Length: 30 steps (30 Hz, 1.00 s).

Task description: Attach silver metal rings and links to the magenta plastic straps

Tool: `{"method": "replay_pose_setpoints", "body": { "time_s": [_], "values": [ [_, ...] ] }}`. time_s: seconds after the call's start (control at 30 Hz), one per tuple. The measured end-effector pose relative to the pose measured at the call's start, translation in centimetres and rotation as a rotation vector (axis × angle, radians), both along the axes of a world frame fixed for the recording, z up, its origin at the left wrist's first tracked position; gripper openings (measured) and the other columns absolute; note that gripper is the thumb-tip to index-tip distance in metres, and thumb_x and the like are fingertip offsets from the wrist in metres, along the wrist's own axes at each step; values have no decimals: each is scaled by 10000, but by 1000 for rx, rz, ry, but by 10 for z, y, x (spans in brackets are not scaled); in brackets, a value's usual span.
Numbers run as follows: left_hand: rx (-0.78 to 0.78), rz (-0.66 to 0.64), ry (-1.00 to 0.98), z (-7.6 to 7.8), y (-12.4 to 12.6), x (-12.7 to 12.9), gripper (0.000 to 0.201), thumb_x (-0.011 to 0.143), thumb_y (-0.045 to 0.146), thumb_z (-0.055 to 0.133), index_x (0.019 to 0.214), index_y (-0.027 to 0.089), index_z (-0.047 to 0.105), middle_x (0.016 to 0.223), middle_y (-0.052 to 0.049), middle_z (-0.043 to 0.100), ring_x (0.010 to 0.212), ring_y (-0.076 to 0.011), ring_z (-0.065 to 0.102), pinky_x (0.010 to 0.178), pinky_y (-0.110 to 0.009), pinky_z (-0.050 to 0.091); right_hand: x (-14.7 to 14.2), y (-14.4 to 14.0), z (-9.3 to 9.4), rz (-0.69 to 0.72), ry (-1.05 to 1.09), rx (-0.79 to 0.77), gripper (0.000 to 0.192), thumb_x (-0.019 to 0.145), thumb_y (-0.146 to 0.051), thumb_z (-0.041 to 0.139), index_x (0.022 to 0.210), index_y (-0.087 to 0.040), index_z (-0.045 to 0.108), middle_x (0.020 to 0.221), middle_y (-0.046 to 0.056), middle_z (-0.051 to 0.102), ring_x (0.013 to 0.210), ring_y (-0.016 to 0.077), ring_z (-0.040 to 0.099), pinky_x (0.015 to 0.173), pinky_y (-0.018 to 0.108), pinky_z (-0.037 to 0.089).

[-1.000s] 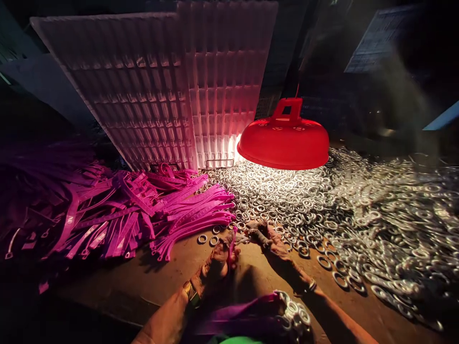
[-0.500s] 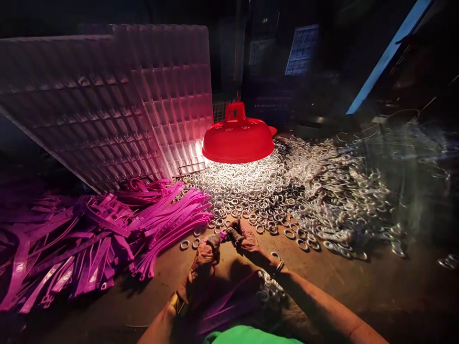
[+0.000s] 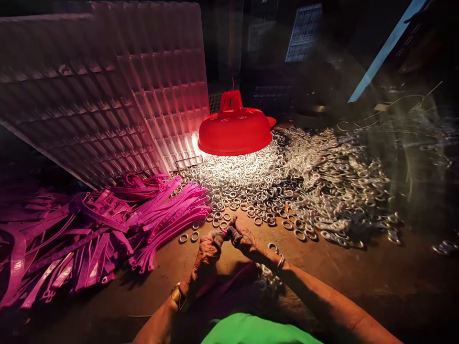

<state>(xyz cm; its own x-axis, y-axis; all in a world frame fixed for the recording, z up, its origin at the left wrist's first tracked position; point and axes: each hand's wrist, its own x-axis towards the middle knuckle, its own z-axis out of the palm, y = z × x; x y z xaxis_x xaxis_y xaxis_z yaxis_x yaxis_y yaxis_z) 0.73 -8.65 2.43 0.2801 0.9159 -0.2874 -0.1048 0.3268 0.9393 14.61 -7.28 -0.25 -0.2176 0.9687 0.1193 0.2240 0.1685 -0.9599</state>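
A small bit of a purple strap (image 3: 224, 231) shows between my two hands, which meet at their fingertips over the brown table top. My left hand (image 3: 208, 251) is closed round the strap from the left, with a watch on that wrist. From the right, my right hand (image 3: 247, 242) is closed in a pinch at the same bit; a bangle circles its wrist. Dark coverings wrap the fingers and thumbs of both hands. Whether a ring is in the fingers is hidden. Below the hands, in shadow, lies more purple strap (image 3: 241, 277) beside several metal rings (image 3: 268, 279).
A large heap of purple straps (image 3: 96, 224) lies to the left. Loose silvery rings (image 3: 247, 177) pile up under the red lamp (image 3: 234, 131), and linked ring pieces (image 3: 344, 191) heap up at right. Ribbed translucent panels (image 3: 165, 86) stand at the back left.
My hands have drawn slightly closer together, and less of the purple strap shows between them. The view has tilted down a little, so more green clothing shows at the bottom.
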Motion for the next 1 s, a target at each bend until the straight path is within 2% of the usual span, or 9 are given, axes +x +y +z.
{"method": "replay_pose_setpoints", "body": {
  "time_s": [0.1,0.2,0.3,0.47,0.63,0.7,0.8,0.9,1.0],
  "values": [
    [68,8,74,-15,3,-2,387,727,461,667,600,193,418,530,63,230,520,-84,146,474,-266,117,6,0,1,41,17,-13,251,849,-355,460,1025,-213,568,733,26,511,649,156,417,560,268,411],
    [-11,-23,-37,-24,3,-3,362,756,457,630,626,184,431,533,74,229,522,-79,159,480,-258,131,10,-4,0,71,16,-18,234,768,-326,540,962,-195,555,713,7,482,656,144,402,605,269,402],
    [-100,-55,-61,-27,5,-4,358,731,457,647,628,169,460,523,85,240,507,-66,162,485,-248,145,7,-6,-6,51,86,-177,188,784,-354,514,882,-193,523,665,-22,405,592,116,341,522,237,337],
    [-12,-122,6,-36,10,-7,305,753,404,635,637,139,541,579,47,416,556,-75,289,533,-234,246,5,-1,-16,105,201,-367,226,776,-403,521,745,-191,450,632,-47,358,550,83,287,477,203,274],
    [43,-175,51,-39,5,-8,315,760,402,627,598,142,555,544,35,434,570,-89,371,538,-222,309,9,-5,-14,98,179,-466,216,771,-377,507,708,-187,424,612,-46,405,530,79,324,469,199,286],
    [29,-154,58,-35,3,-9,297,744,398,637,610,144,559,523,42,430,529,-80,368,495,-211,300,8,-8,-13,47,113,-420,171,794,-344,474,736,-187,443,610,-45,410,520,83,324,459,204,280],
    [-112,-170,130,-20,3,-12,300,695,431,653,665,142,582,495,44,463,423,-68,387,416,-202,281,5,-10,-5,22,-54,-167,149,839,-294,424,837,-177,517,650,-15,478,547,107,367,487,227,334],
    [-220,-192,149,5,5,-19,336,629,456,673,639,134,578,460,39,472,351,-51,363,362,-189,220,1,-17,13,147,-219,115,230,880,-289,398,1004,-166,548,727,27,553,619,139,452,622,283,427],
    [-180,-217,134,29,3,-30,327,605,439,667,548,149,528,377,83,345,316,-19,228,358,-196,112,-2,-39,35,257,-345,190,314,913,-311,385,1169,-159,486,702,10,548,607,134,466,641,281,434]
  ]
}}
